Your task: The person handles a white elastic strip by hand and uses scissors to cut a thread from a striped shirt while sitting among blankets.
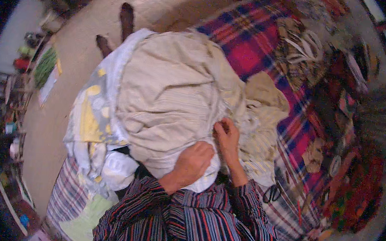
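A large cream cloth garment (pixel 167 94) with faint stripes lies spread and wrinkled over my lap. My left hand (pixel 194 162) is closed on its near edge, where a white part of the cloth (pixel 205 181) shows. Just right of it, my right hand (pixel 227 137) has its fingers curled together at the garment's right edge; whether something small is between the fingertips is too blurred to tell. Under the garment, on the left, a white cloth with yellow and grey print (pixel 92 111) hangs out. A beige striped cloth piece (pixel 262 133) lies right of my right hand.
A red and blue plaid blanket (pixel 255 40) spreads to the right, with a bundled patterned cloth (pixel 300 50) on it. Black-handled scissors (pixel 272 193) appear by my right sleeve. Two dark, foot-like shapes (pixel 126 20) protrude beyond the garment. Cluttered shelves (pixel 6 104) stand far left.
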The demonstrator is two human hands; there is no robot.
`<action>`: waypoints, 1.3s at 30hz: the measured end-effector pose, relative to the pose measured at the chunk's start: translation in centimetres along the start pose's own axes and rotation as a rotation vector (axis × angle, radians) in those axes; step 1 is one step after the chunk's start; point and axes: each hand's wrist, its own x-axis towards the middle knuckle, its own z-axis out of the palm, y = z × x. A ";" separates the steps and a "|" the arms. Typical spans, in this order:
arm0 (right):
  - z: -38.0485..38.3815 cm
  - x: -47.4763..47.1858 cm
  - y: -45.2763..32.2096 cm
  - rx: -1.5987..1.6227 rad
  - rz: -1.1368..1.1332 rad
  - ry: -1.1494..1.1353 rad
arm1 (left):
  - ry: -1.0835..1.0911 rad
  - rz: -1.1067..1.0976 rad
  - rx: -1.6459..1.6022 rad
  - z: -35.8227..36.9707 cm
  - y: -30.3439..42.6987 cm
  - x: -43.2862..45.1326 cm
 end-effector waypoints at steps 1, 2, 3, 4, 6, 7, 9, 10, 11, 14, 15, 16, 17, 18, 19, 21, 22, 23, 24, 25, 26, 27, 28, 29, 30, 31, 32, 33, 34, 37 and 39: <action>0.0 -0.3 -2.5 -0.083 0.056 -0.070 | -0.023 0.020 0.065 0.4 -0.5 -0.3; 1.0 -0.5 -2.1 -0.083 -0.015 -0.024 | -0.010 0.011 0.046 0.5 -0.7 -0.7; 1.2 -0.7 -1.8 -0.082 -0.086 0.047 | -0.003 0.023 0.017 0.6 -0.6 -0.5; 1.5 -0.6 -2.0 -0.048 -0.089 0.046 | -0.006 -0.008 0.010 0.1 -0.3 -0.4; 1.4 -0.2 -2.5 0.016 -0.086 0.048 | -0.008 0.002 -0.003 0.6 -0.8 -0.8; 0.6 -0.2 -3.2 0.065 -0.075 -0.038 | -0.033 0.002 -0.020 0.5 -0.7 -0.7; -0.7 0.3 -1.2 0.197 -0.014 -0.105 | -0.028 -0.010 0.003 0.4 -0.3 -0.6; -0.8 0.2 -1.9 0.187 0.005 -0.077 | -0.032 -0.005 -0.002 0.6 -0.5 -0.7; -1.0 0.4 -1.5 0.183 0.037 -0.096 | -0.036 -0.001 -0.007 0.7 -0.7 -0.8; 0.0 0.1 -4.2 0.423 0.288 0.015 | -0.042 -0.013 -0.034 0.3 -0.7 -0.9; 0.0 0.4 -4.3 0.407 0.209 0.010 | -0.016 0.001 -0.036 0.5 -0.7 -1.0; -0.3 0.9 -4.2 0.391 0.131 0.002 | 0.088 0.029 -0.064 0.8 -0.7 -0.9; 0.3 1.1 -5.1 0.380 0.056 -0.011 | 0.081 0.024 -0.067 0.8 -0.7 -1.0; 1.7 1.2 -7.0 0.293 0.088 0.078 | 0.075 0.017 -0.068 0.8 -0.7 -1.1; 2.2 1.5 -6.9 0.207 0.033 0.053 | 0.070 0.007 -0.069 0.6 -0.8 -1.3; 1.6 3.3 -5.3 0.033 -0.084 0.032 | -0.031 0.028 -0.034 0.7 -1.0 -0.9; 0.9 4.5 -3.3 0.072 -0.064 -0.013 | 0.018 0.066 -0.016 1.3 -1.1 -0.8; 0.9 4.9 -2.1 0.037 -0.075 0.032 | 0.067 0.089 0.001 1.8 -1.2 -1.0; 1.1 5.0 -1.4 0.000 -0.088 0.074 | 0.128 0.117 0.021 1.7 -1.3 -1.0; 1.4 5.0 -0.7 -0.037 -0.100 0.119 | 0.151 0.118 0.014 1.6 -1.2 -1.0; 1.8 5.1 0.1 -0.057 -0.212 0.211 | 0.174 0.120 0.005 1.6 -1.1 -1.0; 2.0 5.2 0.4 -0.094 -0.209 0.172 | 0.198 0.124 0.007 1.4 -1.1 -1.0; 1.7 5.4 0.5 -0.132 -0.206 0.136 | 0.168 0.090 -0.016 1.2 -1.1 -1.2; 1.5 5.5 0.8 -0.169 -0.202 0.103 | 0.137 0.059 -0.039 1.1 -1.0 -1.3; 1.5 5.8 1.4 -0.146 -0.188 0.145 | 0.107 0.035 -0.061 0.8 -0.9 -1.3; 1.4 6.3 2.4 -0.125 -0.175 0.198 | 0.107 0.049 -0.061 0.8 -0.8 -1.1; 1.1 6.8 3.3 -0.103 -0.162 0.253 | 0.106 0.064 -0.063 0.7 -0.7 -0.9; 1.6 6.4 2.5 -0.083 -0.152 0.190 | 0.107 0.057 -0.055 0.6 -0.9 -1.2; 2.2 5.5 0.6 -0.066 -0.141 0.128 | 0.134 0.050 -0.044 0.8 -1.0 -1.5; 1.9 6.2 1.5 -0.117 -0.167 0.163 | 0.162 0.061 -0.058 1.4 -1.1 -1.3; 0.7 6.7 2.9 -0.154 -0.167 0.205 | 0.119 0.053 -0.108 1.8 -1.2 -1.0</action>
